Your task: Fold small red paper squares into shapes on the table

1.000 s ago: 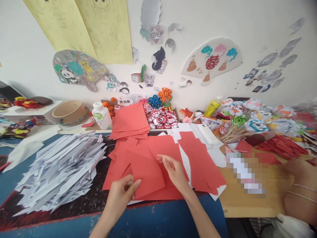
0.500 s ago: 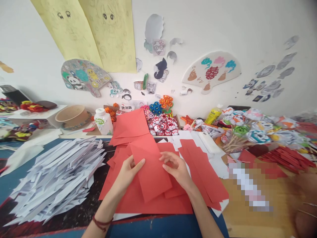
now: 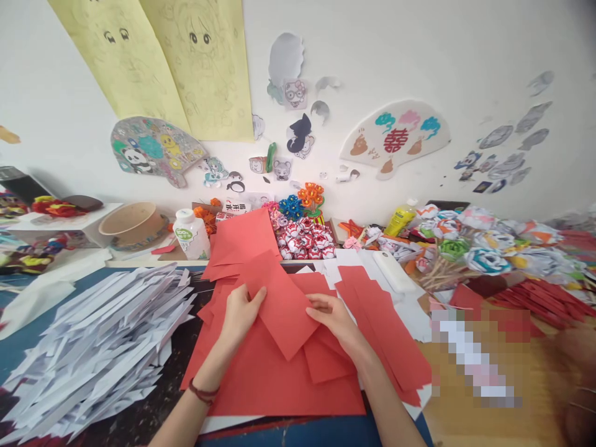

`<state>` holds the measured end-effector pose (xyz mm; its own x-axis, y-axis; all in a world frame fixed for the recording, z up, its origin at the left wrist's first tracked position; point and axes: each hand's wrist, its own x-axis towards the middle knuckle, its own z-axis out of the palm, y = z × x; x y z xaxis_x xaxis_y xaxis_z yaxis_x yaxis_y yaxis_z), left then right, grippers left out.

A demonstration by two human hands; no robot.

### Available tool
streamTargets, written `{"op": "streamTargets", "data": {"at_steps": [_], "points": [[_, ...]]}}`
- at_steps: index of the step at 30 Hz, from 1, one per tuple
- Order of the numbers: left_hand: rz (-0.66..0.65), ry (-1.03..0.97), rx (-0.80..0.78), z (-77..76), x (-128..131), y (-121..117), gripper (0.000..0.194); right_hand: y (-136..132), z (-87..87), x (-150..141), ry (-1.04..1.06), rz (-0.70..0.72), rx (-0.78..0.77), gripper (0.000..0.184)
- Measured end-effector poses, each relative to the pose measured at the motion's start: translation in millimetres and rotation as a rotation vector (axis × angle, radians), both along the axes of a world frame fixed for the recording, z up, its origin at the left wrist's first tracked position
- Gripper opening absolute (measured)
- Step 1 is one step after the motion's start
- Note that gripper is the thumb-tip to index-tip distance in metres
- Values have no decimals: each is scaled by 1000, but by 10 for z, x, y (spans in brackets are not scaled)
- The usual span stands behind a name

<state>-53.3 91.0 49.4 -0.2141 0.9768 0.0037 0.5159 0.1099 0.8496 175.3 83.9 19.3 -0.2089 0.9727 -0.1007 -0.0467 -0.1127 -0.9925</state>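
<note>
Between my two hands is a rectangular sheet of red paper [image 3: 286, 313], tilted and held over a larger pile of red sheets [image 3: 261, 391]. My left hand [image 3: 242, 310] pinches its left edge, thumb on top and fingers hidden beneath. At the right edge, my right hand [image 3: 333, 316] grips the paper between thumb and fingertips. Partly under my right hand lies another red piece [image 3: 328, 363]. A stack of red sheets [image 3: 242, 239] rests just beyond, and long red strips [image 3: 382, 335] lie to the right.
A heap of folded white paper strips [image 3: 102, 341] covers the left side. Behind stand a white bottle [image 3: 190, 236], a bowl [image 3: 130, 223] and red-white paper flowers [image 3: 307, 239]. At far right, a blurred person's hand [image 3: 577, 379] is beside a pixelated patch.
The red sheet has turned, its lower corner swinging right and upward. My right hand's fingers have closed on its right edge. The view has shifted slightly.
</note>
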Motion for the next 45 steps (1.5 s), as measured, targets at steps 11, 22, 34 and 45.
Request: {"op": "streamTargets", "data": {"at_steps": [11,22,34,45], "points": [[-444,1017,468,-85,81,-166,70,6,128,-135,435,-132,-104,48],[-671,902,358,-124,65,-224,57,53,10,-153,185,-261,-87,64],[-333,-551,-69,152,178,-88,45,35,330,-220,60,-149,138,44],[-250,-788,-85,77,178,-88,38,33,316,-228,42,-141,103,50]]}}
